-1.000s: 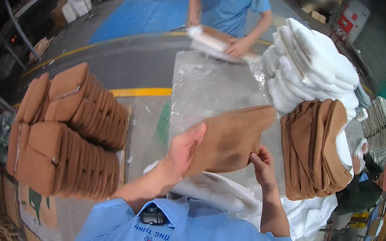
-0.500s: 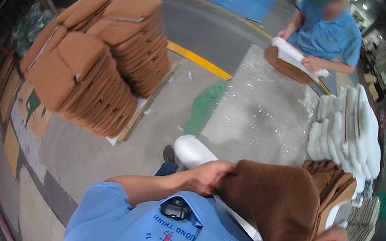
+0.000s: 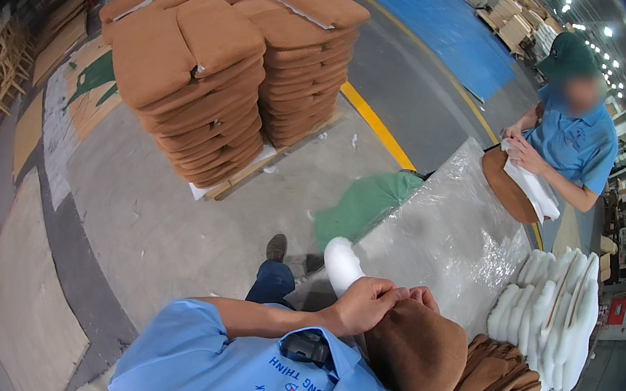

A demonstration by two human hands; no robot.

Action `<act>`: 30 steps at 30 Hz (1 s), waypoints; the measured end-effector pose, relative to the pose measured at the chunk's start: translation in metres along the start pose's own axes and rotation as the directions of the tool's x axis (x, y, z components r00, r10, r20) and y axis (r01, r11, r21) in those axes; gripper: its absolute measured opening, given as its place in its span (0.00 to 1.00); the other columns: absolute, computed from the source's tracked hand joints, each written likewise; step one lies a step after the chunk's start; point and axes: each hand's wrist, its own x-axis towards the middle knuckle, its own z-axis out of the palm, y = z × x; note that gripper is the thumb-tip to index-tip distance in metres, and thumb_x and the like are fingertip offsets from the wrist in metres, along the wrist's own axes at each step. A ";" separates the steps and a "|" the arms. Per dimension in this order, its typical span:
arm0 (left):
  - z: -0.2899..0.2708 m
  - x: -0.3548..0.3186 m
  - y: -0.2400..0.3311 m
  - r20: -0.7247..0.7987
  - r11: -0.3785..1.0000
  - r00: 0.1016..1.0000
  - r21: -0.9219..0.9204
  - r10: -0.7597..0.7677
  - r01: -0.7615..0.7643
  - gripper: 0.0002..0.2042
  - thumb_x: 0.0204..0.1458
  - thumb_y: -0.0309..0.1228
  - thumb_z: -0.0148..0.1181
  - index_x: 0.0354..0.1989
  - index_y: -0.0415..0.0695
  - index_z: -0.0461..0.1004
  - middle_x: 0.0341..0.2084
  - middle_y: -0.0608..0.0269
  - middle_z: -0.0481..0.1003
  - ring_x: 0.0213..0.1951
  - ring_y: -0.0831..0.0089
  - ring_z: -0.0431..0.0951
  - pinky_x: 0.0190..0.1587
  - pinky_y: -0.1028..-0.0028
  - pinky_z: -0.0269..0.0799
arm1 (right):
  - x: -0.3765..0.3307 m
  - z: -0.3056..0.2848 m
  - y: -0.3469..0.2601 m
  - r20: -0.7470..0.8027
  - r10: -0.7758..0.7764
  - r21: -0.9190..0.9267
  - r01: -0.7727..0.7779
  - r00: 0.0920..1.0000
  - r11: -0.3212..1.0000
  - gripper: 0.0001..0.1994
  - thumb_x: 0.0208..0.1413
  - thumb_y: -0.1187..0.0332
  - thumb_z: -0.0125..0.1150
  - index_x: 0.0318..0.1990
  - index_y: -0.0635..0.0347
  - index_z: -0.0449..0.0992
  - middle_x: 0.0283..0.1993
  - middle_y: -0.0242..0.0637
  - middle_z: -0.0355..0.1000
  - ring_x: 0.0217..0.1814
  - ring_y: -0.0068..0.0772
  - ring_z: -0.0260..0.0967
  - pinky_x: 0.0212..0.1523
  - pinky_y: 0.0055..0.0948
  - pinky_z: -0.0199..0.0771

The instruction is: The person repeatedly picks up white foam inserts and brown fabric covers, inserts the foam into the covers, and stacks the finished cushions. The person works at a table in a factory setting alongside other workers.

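My left hand (image 3: 362, 307) grips the upper edge of a brown fabric cushion cover (image 3: 418, 357), close to my chest. Only the fingers of my right hand (image 3: 419, 295) show; they pinch the same edge just to the right, touching the left hand. The rounded end of a white foam pad (image 3: 341, 265) sticks out of the cover above my left hand. The cover hangs down over the near edge of a table wrapped in clear plastic sheet (image 3: 449, 236).
White foam pads (image 3: 556, 319) and flat brown covers (image 3: 497, 382) are stacked at the table's right. A co-worker (image 3: 573, 141) across the table handles a white pad (image 3: 533, 187). Finished brown cushions (image 3: 219, 67) are piled on a pallet at left. A green cloth (image 3: 363, 202) lies on the floor.
The view has swung to the left. The cover has come from the tabletop in toward my chest, my hands have closed together on its edge, and the foam end now shows.
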 end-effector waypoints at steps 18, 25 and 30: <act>-0.042 -0.015 -0.028 0.585 0.760 0.800 -0.457 -0.135 0.462 0.23 0.70 0.45 0.57 0.65 0.43 0.70 0.57 0.68 0.74 0.57 0.77 0.74 0.60 0.72 0.69 | 0.009 -0.012 -0.048 0.493 0.246 -0.011 -0.277 0.834 0.961 0.13 0.70 0.64 0.63 0.48 0.68 0.81 0.48 0.41 0.82 0.49 0.30 0.81 0.50 0.30 0.82; -0.042 -0.020 -0.031 0.458 0.572 0.889 -0.737 0.029 0.361 0.09 0.73 0.36 0.51 0.54 0.46 0.72 0.47 0.69 0.76 0.50 0.79 0.76 0.54 0.73 0.72 | 0.005 0.024 -0.075 0.464 0.319 -0.100 -0.308 0.827 0.946 0.12 0.70 0.65 0.63 0.47 0.68 0.81 0.45 0.36 0.82 0.47 0.24 0.79 0.48 0.26 0.80; -0.043 -0.018 -0.037 0.068 0.782 0.996 -0.617 -0.057 0.087 0.08 0.74 0.34 0.49 0.49 0.45 0.73 0.41 0.71 0.76 0.42 0.82 0.75 0.46 0.76 0.72 | 0.037 0.049 -0.067 0.377 0.264 -0.453 -0.072 0.888 0.888 0.12 0.69 0.62 0.64 0.44 0.63 0.82 0.35 0.25 0.78 0.40 0.15 0.72 0.41 0.21 0.72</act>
